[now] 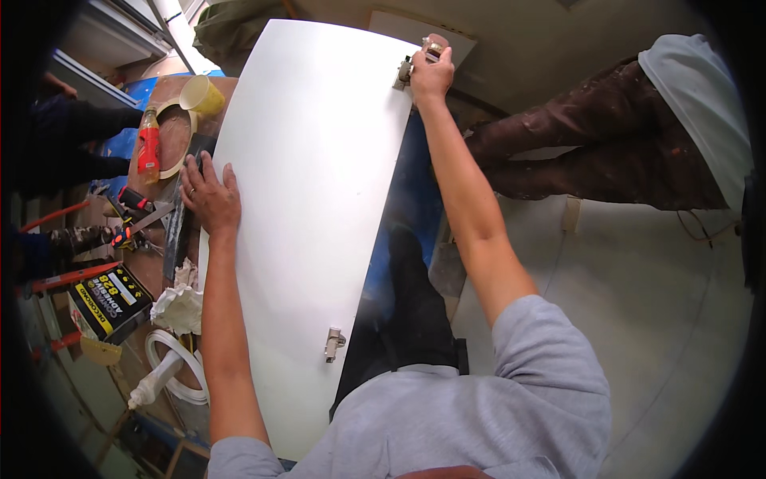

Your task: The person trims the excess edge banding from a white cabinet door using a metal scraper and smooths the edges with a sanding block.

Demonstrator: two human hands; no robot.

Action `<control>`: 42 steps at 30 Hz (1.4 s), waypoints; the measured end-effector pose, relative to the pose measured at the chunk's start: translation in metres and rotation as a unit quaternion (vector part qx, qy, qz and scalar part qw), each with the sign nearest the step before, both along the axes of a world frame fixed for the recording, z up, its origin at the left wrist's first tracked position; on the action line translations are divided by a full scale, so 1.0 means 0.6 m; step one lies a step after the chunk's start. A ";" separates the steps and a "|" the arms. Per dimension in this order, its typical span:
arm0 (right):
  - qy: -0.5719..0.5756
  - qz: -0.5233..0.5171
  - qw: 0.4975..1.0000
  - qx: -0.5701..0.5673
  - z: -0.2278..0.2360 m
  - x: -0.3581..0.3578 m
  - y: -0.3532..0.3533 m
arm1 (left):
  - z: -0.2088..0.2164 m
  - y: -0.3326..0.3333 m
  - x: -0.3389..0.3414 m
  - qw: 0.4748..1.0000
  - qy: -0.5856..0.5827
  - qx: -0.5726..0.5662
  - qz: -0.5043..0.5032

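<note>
A long white door panel (311, 152) stretches away in front of me. My left hand (211, 195) rests on its left edge, palm down with the fingers spread, beside a dark flat bar (177, 231). At the far right corner, my right hand (433, 77) is closed around a metal hinge (404, 72); the fingers partly cover it. A shiny, pinkish-brown rounded part (435, 45) sticks out beyond the fingertips, and I cannot tell whether it belongs to the hinge. Another silver hinge (333, 345) is fixed near the panel's close right edge.
Left of the panel are a yellow cup (202, 96), a bottle with a red label (149, 144), a tape measure (122, 237), a black-and-yellow adhesive tin (112, 302) and a white ring (191, 391). A person in brown trousers (582, 136) stands at right; another person's dark-clothed legs (88, 136) show at left.
</note>
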State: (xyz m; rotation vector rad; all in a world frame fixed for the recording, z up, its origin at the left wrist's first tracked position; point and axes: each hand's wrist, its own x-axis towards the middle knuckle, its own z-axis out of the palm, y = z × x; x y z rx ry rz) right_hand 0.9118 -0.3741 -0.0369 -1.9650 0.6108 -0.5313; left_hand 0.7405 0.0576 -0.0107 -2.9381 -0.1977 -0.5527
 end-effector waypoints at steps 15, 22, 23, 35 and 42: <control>-0.057 -0.020 0.998 0.017 -0.018 0.046 -0.004 | 0.008 0.012 -0.012 1.000 0.000 0.005 0.002; -0.175 0.053 0.961 0.205 0.019 0.187 -0.208 | -0.006 -0.007 0.009 1.000 0.000 -0.005 -0.012; -0.134 0.060 0.958 0.246 0.039 0.168 -0.192 | -0.004 0.000 0.003 1.000 0.002 -0.002 -0.005; -0.118 0.038 0.956 0.265 -0.001 -0.094 0.008 | 0.003 0.000 0.002 1.000 -0.012 0.000 -0.012; -0.136 0.042 0.972 0.190 -0.027 -0.058 0.007 | 0.006 -0.004 0.002 1.000 -0.005 -0.011 -0.008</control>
